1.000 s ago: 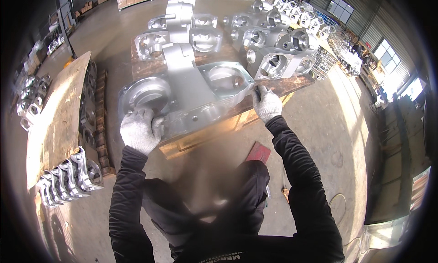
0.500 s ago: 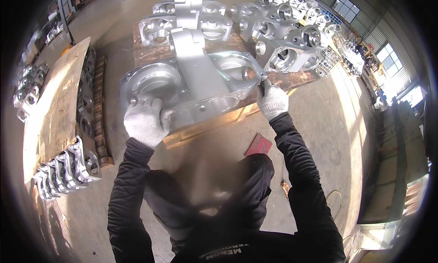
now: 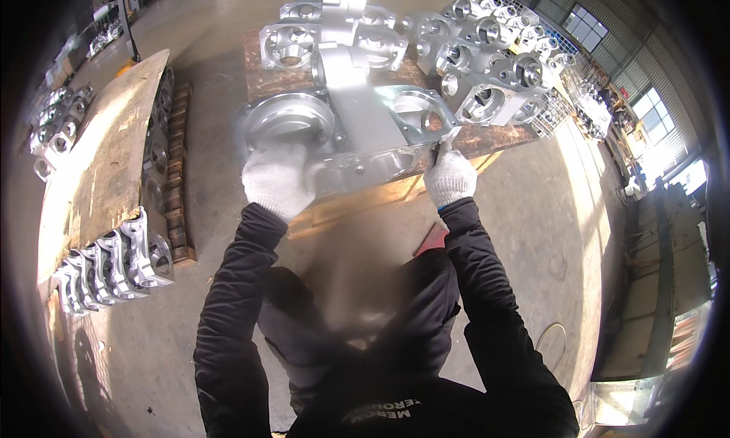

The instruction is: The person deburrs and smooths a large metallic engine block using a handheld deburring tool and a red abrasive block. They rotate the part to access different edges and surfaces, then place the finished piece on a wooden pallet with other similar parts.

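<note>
A large silver metal casting (image 3: 365, 122) lies on the near part of a wooden pallet table, with a round bore at each end and a raised arm across its middle. My left hand (image 3: 280, 179), in a white knit glove and smeared by motion, wraps its near left corner; the fingertips are hard to make out. At the near right corner, my gloved right hand (image 3: 451, 176) grips the rim with fingers and thumb closed. Part of the near left edge is hidden behind my left hand. Just behind it, a similar casting (image 3: 293, 46) stands on the same table.
The wooden table (image 3: 487, 136) also bears several castings (image 3: 487, 99) at the back right. To the left, a plywood sheet (image 3: 99, 168) tops a stack of castings, with upright metal parts (image 3: 114, 263) at its near end. A red piece (image 3: 431, 240) lies below the table edge.
The whole view has shifted, so the table and castings appear farther right. My right hand has slid a little left along the casting's rim. Both hands stay on the casting.
</note>
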`<action>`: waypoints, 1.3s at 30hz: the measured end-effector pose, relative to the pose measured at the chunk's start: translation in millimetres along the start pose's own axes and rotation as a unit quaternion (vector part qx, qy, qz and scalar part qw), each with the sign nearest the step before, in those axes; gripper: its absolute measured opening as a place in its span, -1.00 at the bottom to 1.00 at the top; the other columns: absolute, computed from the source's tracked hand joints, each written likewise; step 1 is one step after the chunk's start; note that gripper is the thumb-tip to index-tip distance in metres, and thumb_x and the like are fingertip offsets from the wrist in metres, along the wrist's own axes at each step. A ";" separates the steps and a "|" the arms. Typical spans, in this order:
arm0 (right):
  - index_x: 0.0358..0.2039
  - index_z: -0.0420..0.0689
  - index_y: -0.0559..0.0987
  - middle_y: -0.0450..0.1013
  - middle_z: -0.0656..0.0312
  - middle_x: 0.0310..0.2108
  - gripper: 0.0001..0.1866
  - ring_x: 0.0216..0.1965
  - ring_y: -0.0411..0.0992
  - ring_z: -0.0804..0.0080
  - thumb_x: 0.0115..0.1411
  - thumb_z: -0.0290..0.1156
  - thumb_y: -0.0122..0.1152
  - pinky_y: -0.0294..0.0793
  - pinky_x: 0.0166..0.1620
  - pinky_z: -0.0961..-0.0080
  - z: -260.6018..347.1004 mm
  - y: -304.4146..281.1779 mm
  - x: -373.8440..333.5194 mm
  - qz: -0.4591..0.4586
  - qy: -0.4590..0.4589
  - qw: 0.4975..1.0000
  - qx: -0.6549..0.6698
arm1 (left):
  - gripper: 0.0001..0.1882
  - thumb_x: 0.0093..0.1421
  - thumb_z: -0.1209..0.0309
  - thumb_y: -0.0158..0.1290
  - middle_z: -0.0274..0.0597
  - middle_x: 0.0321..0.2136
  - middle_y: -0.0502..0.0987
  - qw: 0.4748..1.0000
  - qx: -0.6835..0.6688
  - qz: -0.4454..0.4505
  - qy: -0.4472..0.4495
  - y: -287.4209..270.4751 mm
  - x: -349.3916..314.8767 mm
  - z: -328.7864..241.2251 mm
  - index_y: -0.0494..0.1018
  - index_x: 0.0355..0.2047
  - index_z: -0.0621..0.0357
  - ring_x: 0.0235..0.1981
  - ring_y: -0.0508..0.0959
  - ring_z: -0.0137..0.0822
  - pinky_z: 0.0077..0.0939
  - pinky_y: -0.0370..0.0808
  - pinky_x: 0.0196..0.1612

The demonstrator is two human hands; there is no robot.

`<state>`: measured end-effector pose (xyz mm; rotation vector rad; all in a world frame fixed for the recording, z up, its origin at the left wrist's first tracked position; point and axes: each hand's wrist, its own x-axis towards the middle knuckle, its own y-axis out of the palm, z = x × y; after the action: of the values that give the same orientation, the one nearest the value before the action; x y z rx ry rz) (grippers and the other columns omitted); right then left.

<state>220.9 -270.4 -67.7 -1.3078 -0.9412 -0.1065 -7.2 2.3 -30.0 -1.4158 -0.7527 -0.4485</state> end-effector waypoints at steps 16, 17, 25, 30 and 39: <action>-0.11 -0.13 0.61 0.62 -0.01 -0.43 -0.69 -0.41 0.64 -0.06 0.35 -0.15 0.31 0.61 -0.34 0.03 34.6 -26.1 -11.8 0.009 0.032 0.999 0.008 | -0.66 0.31 0.06 0.19 -0.05 -0.46 0.62 1.000 0.000 -0.001 0.006 2.1 -0.7 2.0 0.56 -0.40 0.06 -0.38 0.64 0.05 -0.03 0.55 -0.22; -0.11 -0.13 0.61 0.61 -0.01 -0.43 -0.69 -0.41 0.64 -0.07 0.35 -0.16 0.31 0.61 -0.35 0.03 38.3 -27.8 -12.5 0.036 0.025 0.999 0.020 | -0.66 0.31 0.06 0.19 -0.05 -0.45 0.62 1.000 0.005 0.002 0.004 1.8 -0.8 1.7 0.56 -0.41 0.06 -0.37 0.64 0.04 -0.04 0.55 -0.21; -0.14 -0.17 0.63 0.61 -0.04 -0.46 -0.76 -0.42 0.63 -0.10 0.37 -0.25 0.30 0.61 -0.33 0.07 72.2 -46.0 -24.6 0.058 -0.022 0.990 0.129 | -0.71 0.28 0.11 0.21 -0.06 -0.40 0.64 1.000 0.002 0.014 -0.010 -2.2 0.8 -1.1 0.57 -0.39 0.06 -0.32 0.66 0.01 -0.06 0.58 -0.16; -0.11 -0.15 0.69 0.66 -0.05 -0.33 -0.79 -0.25 0.65 -0.14 0.39 -0.29 0.33 0.61 -0.21 0.15 66.3 -54.8 -25.2 0.045 0.067 0.935 0.345 | -0.72 0.30 0.11 0.20 -0.07 -0.39 0.65 1.000 -0.011 0.013 0.004 -5.0 0.7 0.7 0.59 -0.36 0.05 -0.30 0.67 0.00 -0.06 0.58 -0.16; -0.03 -0.11 0.70 0.66 -0.08 -0.29 -0.70 -0.27 0.66 -0.14 0.38 -0.20 0.34 0.64 -0.20 0.04 70.6 -35.7 -28.7 -0.004 0.054 0.978 0.200 | -0.71 0.22 0.13 0.29 -0.01 -0.40 0.62 1.000 -0.026 0.006 -0.009 -1.6 0.4 1.6 0.59 -0.36 0.09 -0.35 0.64 0.11 0.01 0.57 -0.19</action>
<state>145.5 -233.8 -61.3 -0.9172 -0.8240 0.0071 -8.3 3.7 -28.6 -1.4730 -0.7523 -0.4494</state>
